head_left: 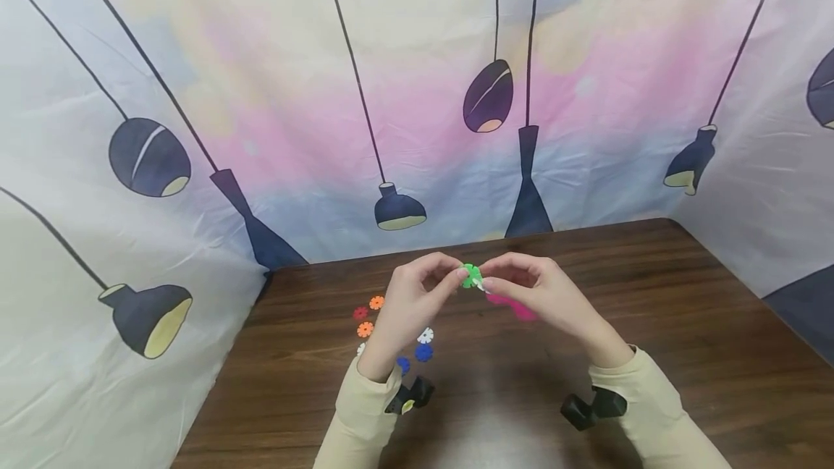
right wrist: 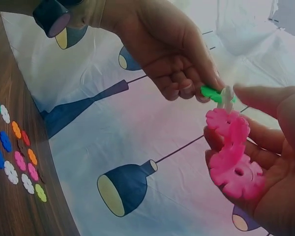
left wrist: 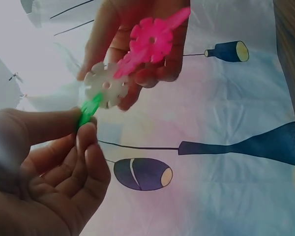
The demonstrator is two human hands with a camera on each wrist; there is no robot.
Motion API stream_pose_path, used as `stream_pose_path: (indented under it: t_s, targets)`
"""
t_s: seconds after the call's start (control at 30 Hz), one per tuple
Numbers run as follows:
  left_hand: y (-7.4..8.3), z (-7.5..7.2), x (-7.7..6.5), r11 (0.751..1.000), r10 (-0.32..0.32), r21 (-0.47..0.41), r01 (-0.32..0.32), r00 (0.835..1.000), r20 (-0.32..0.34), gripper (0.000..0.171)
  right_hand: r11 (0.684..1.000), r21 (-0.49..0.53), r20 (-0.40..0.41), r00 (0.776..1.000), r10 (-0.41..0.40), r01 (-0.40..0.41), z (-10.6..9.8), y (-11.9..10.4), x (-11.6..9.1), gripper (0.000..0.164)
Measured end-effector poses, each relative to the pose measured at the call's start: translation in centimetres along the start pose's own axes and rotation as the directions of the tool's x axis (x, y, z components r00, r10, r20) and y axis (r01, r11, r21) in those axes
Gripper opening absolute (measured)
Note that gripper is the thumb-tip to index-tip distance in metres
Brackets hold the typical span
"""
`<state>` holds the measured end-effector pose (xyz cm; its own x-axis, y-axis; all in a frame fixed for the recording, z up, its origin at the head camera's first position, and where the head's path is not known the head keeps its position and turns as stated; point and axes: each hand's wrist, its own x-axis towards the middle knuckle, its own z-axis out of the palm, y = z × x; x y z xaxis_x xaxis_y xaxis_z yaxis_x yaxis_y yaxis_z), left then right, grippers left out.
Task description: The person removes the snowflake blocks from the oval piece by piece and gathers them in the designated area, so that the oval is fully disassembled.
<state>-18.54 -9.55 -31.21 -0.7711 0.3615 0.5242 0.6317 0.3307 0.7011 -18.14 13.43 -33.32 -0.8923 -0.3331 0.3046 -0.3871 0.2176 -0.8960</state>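
My left hand [head_left: 410,302] pinches a green notched flower disc [head_left: 470,276] between thumb and fingertips, up above the table. Facing it, my right hand [head_left: 554,295] holds a white notched disc [left wrist: 96,82] with its thumb and fingers. Several pink discs [right wrist: 238,174], slotted into one another at angles, trail from the white one across the right palm. In the left wrist view the green disc's edge overlaps the white disc's rim, at its notches. The right fingers partly hide the pink chain in the head view.
Loose discs lie on the brown wooden table [head_left: 651,295] at the left, among them a red disc [head_left: 360,313], an orange disc [head_left: 365,329] and a blue disc [head_left: 424,352]. The left forearm covers part of this group. A lamp-patterned cloth [head_left: 443,143] hangs behind the table.
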Motion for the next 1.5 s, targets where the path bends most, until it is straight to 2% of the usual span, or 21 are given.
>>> stream_pose_path:
  t_s: [0.17, 0.3, 0.47, 0.73, 0.9, 1.13, 1.27, 1.5]
  targets:
    - [0.3, -0.2, -0.1, 0.999, 0.023, -0.034, -0.027, 0.995, -0.096, 0.012, 0.998, -0.061, -0.003, 0.999, 0.036, -0.036, -0.1, -0.2, -0.1, 0.036]
    - [0.6, -0.4, -0.3, 0.998, 0.028, -0.049, -0.034, 0.994, -0.108, 0.012, 0.994, -0.111, -0.034, 0.999, 0.01, -0.013, 0.1, 0.0, -0.1, 0.035]
    - [0.9, -0.8, -0.4, 0.999, 0.015, -0.035, -0.017, 0.998, -0.054, 0.013, 0.993, -0.115, -0.054, 0.998, -0.018, 0.012, 0.0, 0.0, -0.2, 0.034]
    - [1.1, -1.4, -0.8, 1.0, 0.001, 0.026, -0.003, 0.997, 0.079, 0.01, 0.991, -0.107, 0.026, 0.997, -0.076, 0.078, -0.4, -0.6, -0.6, 0.032]
    - [1.4, -1.5, -1.1, 0.998, -0.021, 0.058, 0.012, 0.986, 0.168, 0.01, 0.986, -0.115, 0.055, 0.991, -0.119, 0.125, -0.3, -0.7, -0.7, 0.031]
    - [1.8, -1.8, -1.3, 0.998, -0.065, 0.024, 0.061, 0.96, 0.271, 0.012, 0.979, -0.127, 0.079, 0.985, -0.151, 0.16, -0.3, -0.6, -0.8, 0.026]
    - [1.8, -1.8, -1.3, 0.999, -0.05, 0.002, 0.051, 0.961, 0.272, 0.016, 0.978, -0.126, 0.085, 0.984, -0.156, 0.166, -0.3, -0.8, -0.9, 0.027]
    - [1.8, -1.4, -1.2, 0.998, 0.052, -0.041, -0.045, 0.977, 0.206, 0.013, 0.987, -0.064, 0.09, 0.986, -0.139, 0.145, -0.4, -1.2, -1.1, 0.032]
